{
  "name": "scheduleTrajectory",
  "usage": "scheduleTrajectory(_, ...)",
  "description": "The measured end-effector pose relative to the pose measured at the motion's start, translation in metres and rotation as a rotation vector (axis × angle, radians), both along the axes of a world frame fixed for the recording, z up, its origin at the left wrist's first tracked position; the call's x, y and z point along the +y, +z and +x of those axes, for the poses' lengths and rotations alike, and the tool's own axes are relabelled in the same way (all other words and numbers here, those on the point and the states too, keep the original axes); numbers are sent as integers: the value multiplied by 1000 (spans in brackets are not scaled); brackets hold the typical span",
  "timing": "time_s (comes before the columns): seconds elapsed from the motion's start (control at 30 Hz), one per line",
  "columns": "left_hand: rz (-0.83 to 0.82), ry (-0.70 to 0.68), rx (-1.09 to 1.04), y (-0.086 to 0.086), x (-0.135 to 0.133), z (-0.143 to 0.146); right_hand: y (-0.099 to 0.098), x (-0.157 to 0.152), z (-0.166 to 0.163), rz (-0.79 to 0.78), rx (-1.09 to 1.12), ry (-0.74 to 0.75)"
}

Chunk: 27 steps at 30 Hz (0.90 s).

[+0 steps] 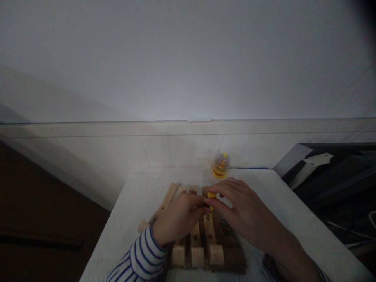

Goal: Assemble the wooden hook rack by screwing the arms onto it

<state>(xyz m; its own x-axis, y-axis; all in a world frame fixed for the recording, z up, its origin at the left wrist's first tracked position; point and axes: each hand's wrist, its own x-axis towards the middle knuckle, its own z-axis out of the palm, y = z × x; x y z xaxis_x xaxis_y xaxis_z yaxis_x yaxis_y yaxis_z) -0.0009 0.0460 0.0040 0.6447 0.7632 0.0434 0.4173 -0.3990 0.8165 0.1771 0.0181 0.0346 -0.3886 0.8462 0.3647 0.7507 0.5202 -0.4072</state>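
Note:
My right hand [239, 205] is closed in a pinch around a small yellow-handled screwdriver [211, 194], held about upright. From the other side my left hand [186, 215] meets it, thumb and fingertips pinching at its lower part; the tip is hidden. Beneath both hands lies a dark brown wooden board [229, 266]. Pale wooden strips with holes lie along it, among them a right strip [209, 229] directly under the tool and a middle strip [195, 237]. Square wooden blocks, such as the right block [216, 255], sit at their near ends. Another strip [166, 201] slants out at the left, partly covered by my left hand.
A clear dome-shaped case with a yellow base [220, 166] stands at the back of the white table [117, 239], close to the wall [176, 150]. Dark and grey objects, with a pale metal bracket [311, 166], are to the right of the table. Brown floor shows at left.

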Motion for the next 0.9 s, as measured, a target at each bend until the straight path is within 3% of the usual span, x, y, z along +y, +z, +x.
scheduleTrajectory(0.27,17,134,21,2,-5,1,1,-3,0,-11,5,1)
scheduleTrajectory(0.67,51,118,24,-5,-4,1,5,-2,0,-69,100,96)
scheduleTrajectory(0.9,60,97,12,-8,-2,0,3,-1,-2,-32,45,65)
